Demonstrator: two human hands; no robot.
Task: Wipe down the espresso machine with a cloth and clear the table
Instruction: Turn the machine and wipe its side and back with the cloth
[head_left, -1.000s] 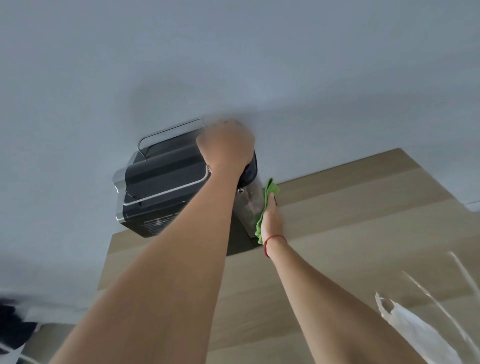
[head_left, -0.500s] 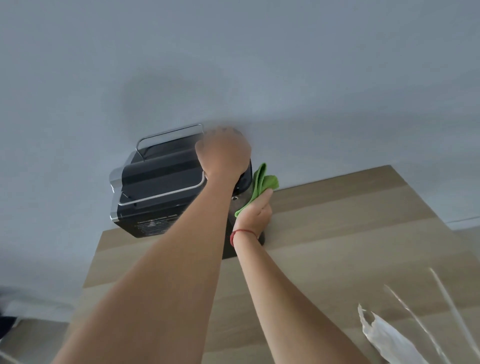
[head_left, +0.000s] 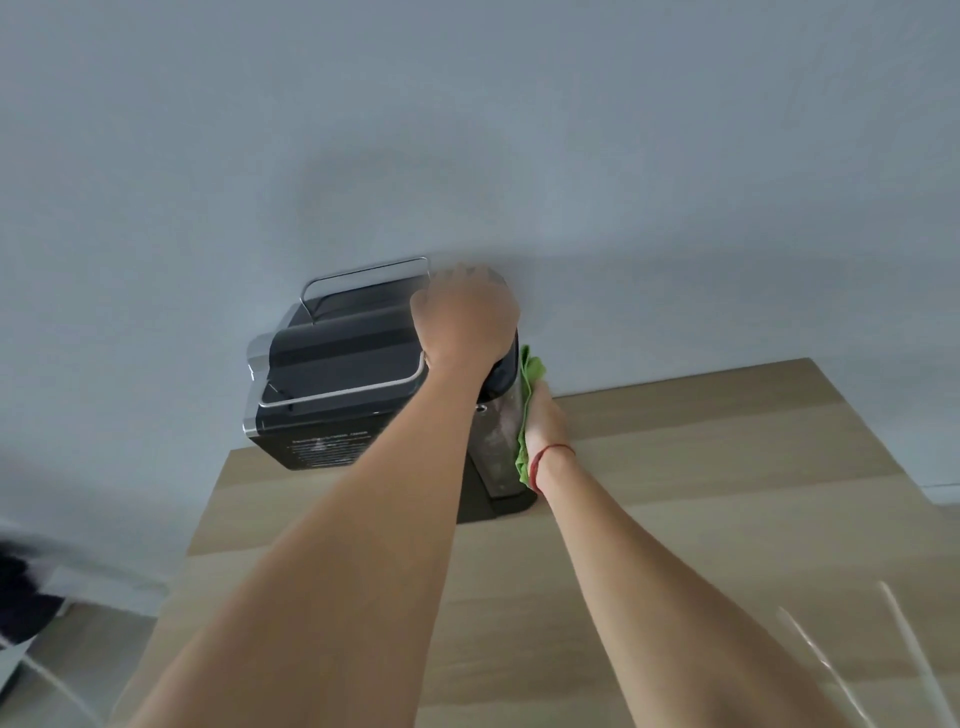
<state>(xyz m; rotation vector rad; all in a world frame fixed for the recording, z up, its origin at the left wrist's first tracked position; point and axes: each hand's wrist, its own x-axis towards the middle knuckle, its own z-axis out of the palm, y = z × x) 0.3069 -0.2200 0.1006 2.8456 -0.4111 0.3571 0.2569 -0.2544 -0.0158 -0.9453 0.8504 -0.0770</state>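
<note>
From the head view, the left hand (head_left: 465, 312) sits on the rear right corner of the machine's (head_left: 337, 374) top. Only its back shows, with the fingers curled over the far edge and clenched on the black top. The right hand (head_left: 545, 415) lies flat against the machine's right side, fingers stretched upward and not curled. It presses the green cloth (head_left: 531, 370) onto the greyish, speckled panel (head_left: 493, 441) there. The cloth bunches above the fingertips and a strip of it hangs beside the wrist, which wears a red string (head_left: 555, 451). The thumb is hidden, so I cannot tell whether it also pinches the cloth. Whether that panel is a tank wall, or holds anything, cannot be told. The machine stands at the far left corner of the wooden table (head_left: 727, 467), close to the pale wall (head_left: 467, 130). Its dark base (head_left: 501, 506) rests on the board, and its left part reaches past the table's left edge in this view. A chrome rail (head_left: 363, 273) runs along the back of its ribbed black top, with another along the front. The left forearm crosses in front of the machine and hides its middle and front right. At the lower right, on the table, lies blurred clear plastic (head_left: 831, 665). A dark blurred shape sits at the left edge, below table level.
</note>
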